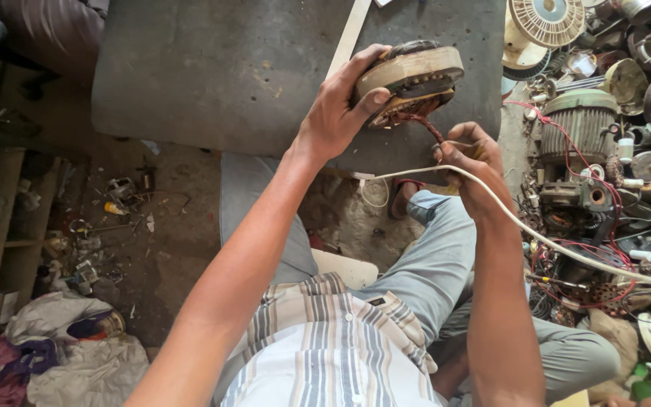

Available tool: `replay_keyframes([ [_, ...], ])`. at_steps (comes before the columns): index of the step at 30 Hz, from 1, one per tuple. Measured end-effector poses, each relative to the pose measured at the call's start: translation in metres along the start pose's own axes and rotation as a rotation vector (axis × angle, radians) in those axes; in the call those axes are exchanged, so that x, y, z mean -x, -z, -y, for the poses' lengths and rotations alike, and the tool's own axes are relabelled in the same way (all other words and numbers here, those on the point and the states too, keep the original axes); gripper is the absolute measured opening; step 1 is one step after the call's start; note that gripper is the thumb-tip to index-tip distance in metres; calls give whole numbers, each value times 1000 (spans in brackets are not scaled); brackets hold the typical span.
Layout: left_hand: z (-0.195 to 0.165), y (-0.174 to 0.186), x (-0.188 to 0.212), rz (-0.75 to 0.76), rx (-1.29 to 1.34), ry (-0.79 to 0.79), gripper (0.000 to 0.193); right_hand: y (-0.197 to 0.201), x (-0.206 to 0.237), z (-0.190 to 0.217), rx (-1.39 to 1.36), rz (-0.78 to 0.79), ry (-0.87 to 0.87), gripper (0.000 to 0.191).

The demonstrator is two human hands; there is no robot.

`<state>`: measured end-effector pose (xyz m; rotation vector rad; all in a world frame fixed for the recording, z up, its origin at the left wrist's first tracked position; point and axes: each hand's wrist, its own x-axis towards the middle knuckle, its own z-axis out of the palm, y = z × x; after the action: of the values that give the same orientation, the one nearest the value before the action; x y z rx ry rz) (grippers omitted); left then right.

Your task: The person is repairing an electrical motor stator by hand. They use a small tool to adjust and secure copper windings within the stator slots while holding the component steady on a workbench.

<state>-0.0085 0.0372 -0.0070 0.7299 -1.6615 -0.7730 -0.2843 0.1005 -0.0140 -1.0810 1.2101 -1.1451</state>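
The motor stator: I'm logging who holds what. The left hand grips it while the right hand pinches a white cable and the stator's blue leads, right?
Not quite. The head view shows the leads are red, not blue. The left hand does grip the stator, and the right hand holds the white cable.

1. The left hand [338, 113] covers the motor stator's [410, 77] near side.
2. The white cable [551, 245] runs off the right edge.
3. The right hand's [470, 167] closed fingers hide whatever they pinch.

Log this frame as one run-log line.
left hand: grips motor stator | right hand: pinches its wires | white cable: over right wrist
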Motion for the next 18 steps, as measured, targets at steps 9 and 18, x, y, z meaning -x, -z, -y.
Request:
replay_keyframes([
  [9, 4, -3, -3, -13, 3, -38, 64, -11, 18, 12, 372, 25, 321, 41],
  [18, 0, -7, -6, -5, 12, -22, 63, -34, 26, -8, 661, -389, 510, 15],
])
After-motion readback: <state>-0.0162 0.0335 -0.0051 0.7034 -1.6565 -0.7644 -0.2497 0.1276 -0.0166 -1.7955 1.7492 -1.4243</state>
